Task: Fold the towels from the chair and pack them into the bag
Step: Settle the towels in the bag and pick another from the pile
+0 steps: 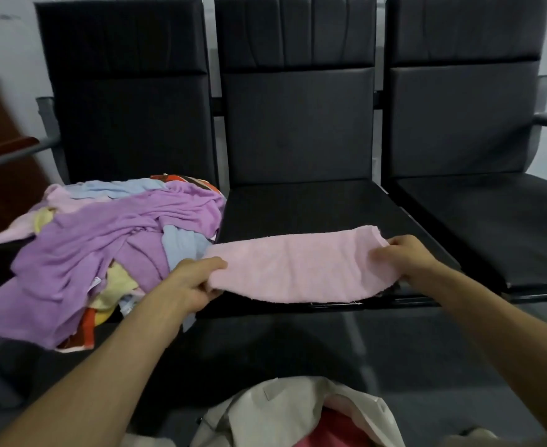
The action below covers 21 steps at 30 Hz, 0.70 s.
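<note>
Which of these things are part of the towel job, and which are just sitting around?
In the job: pink towel, gripped by the left hand and right hand; towel heap on the left chair; bag; middle chair under the pink towel.
Just there: right chair; brown wooden furniture.

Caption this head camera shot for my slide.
Left hand and right hand grip a pink towel on the middle seat, towel heap alongside.

2 bare forearms, left forearm [104, 372] and right forearm [507, 337] uncovered right to the edge of view, left hand [191, 285], right hand [407, 256], both bare
</note>
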Each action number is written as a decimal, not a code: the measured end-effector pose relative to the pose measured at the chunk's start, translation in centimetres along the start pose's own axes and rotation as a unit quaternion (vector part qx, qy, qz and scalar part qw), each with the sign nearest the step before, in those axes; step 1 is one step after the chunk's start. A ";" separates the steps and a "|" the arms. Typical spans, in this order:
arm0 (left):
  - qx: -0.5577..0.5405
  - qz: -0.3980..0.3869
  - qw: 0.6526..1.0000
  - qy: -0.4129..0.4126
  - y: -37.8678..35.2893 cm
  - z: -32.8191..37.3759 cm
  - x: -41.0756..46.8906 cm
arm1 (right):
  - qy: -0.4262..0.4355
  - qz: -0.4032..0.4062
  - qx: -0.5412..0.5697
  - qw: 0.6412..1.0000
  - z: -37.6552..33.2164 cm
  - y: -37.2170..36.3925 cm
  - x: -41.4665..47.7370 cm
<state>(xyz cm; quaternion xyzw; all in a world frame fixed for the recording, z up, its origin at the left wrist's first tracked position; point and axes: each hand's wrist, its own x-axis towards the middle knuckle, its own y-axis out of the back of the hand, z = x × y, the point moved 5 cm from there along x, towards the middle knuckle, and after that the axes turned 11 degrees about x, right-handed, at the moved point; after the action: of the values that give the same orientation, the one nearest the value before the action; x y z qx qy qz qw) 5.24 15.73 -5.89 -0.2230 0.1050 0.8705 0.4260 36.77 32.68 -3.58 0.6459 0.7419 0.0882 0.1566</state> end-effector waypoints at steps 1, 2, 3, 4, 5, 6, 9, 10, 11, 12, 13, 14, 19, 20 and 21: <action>-0.040 -0.011 0.999 0.031 0.3 -0.2 -0.3 | -0.022 0.002 0.050 0.999 0.1 0.0 -0.2; -0.071 -0.014 0.996 0.051 0.6 -0.2 -0.7 | -0.054 0.002 0.091 0.994 0.4 0.0 -0.6; -0.095 -0.011 0.994 0.058 1.0 -0.1 -0.9 | -0.084 -0.003 0.119 0.989 0.7 -0.1 -0.9; -0.113 -0.006 0.992 0.055 1.4 0.1 -1.2 | -0.108 -0.013 0.133 0.985 0.9 -0.2 -1.3; -0.126 0.002 0.991 0.045 1.8 0.3 -1.4 | -0.129 -0.027 0.140 0.981 1.0 -0.5 -1.8; -0.135 0.010 0.990 0.033 2.1 0.6 -1.7 | -0.148 -0.040 0.143 0.978 1.1 -0.7 -2.1; -0.132 0.035 0.990 -0.023 3.2 1.9 -2.7 | -0.161 -0.061 0.119 0.978 0.8 -2.1 -2.8; -0.125 0.043 0.990 -0.046 3.4 2.4 -3.2 | -0.148 -0.065 0.114 0.980 0.5 -2.8 -2.9; -0.120 0.050 0.989 -0.066 3.5 3.0 -3.6 | -0.131 -0.068 0.108 0.983 0.0 -3.4 -3.0; -0.121 0.053 0.988 -0.085 3.4 3.5 -4.2 | -0.113 -0.065 0.102 0.986 -0.5 -3.9 -3.1; -0.121 0.052 0.985 -0.108 3.2 4.2 -4.7 | -0.096 -0.061 0.096 0.989 -0.9 -4.4 -3.2; -0.114 0.047 0.983 -0.135 2.8 4.8 -5.4 | -0.084 -0.058 0.090 0.991 -1.0 -4.8 -3.3; -0.037 0.020 0.982 -0.182 -1.1 5.5 -6.3 | -0.123 -0.074 0.081 0.986 0.2 -6.4 -3.9; -0.024 0.012 0.983 -0.182 -2.2 5.2 -6.3 | -0.137 -0.076 0.091 0.983 0.4 -6.4 -4.0; -0.003 0.006 0.983 -0.182 -3.4 4.9 -6.3 | -0.143 -0.077 0.107 0.981 0.4 -6.4 -4.1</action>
<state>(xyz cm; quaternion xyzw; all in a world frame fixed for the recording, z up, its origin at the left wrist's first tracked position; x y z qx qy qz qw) 9.85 15.28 1.50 -0.0615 0.0246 0.8993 0.4322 31.46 27.65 -5.64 0.6062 0.7643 -0.0969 0.1975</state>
